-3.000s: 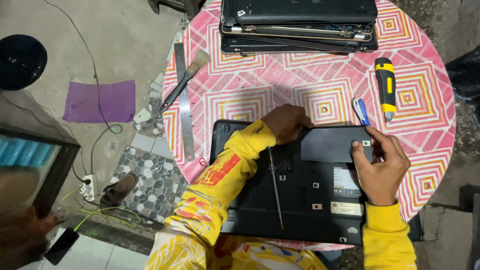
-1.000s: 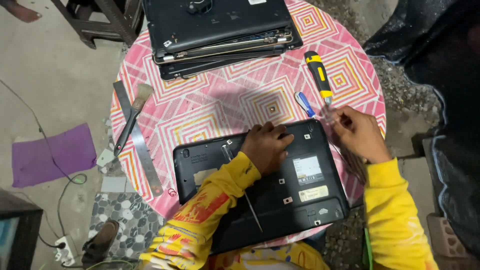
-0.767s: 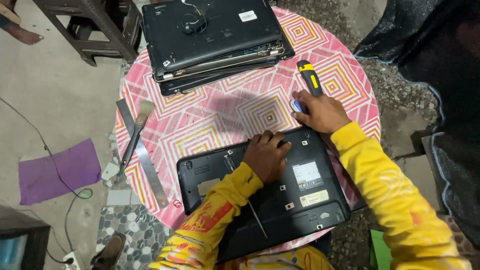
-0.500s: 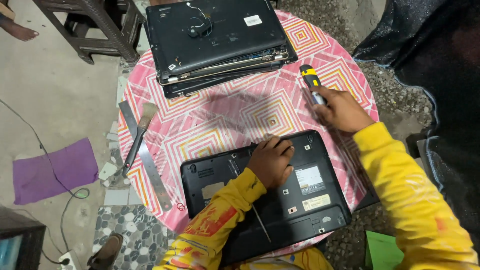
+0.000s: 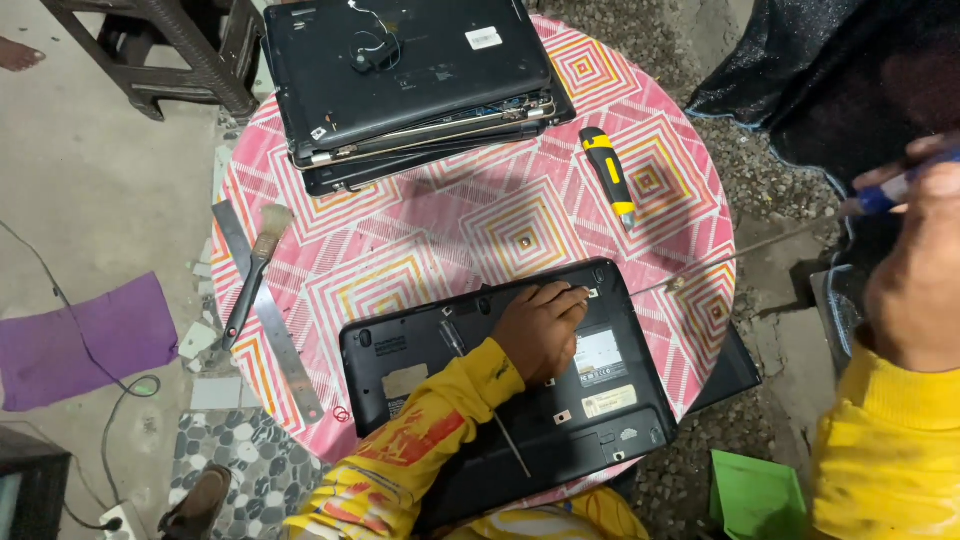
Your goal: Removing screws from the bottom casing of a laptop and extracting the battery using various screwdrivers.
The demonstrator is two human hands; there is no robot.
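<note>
Head view: left hand (image 5: 540,330) flat, fingers spread, pressing on upturned black laptop (image 5: 500,400) at 6 o'clock of round pink patterned desk (image 5: 480,220). Right hand (image 5: 915,270) raised off desk at 3 o'clock, grip closed round blue-handled screwdriver (image 5: 800,232), long thin shaft reaching toward laptop's far corner. Yellow utility knife (image 5: 608,175) toward 1 o'clock. Stack of laptops (image 5: 410,80) at 12 o'clock. Brush (image 5: 255,270) and metal ruler (image 5: 270,320) at 9 o'clock.

Black laptop (image 5: 520,390) upside down on table, blue-handled screwdriver (image 5: 770,240) aloft.
</note>
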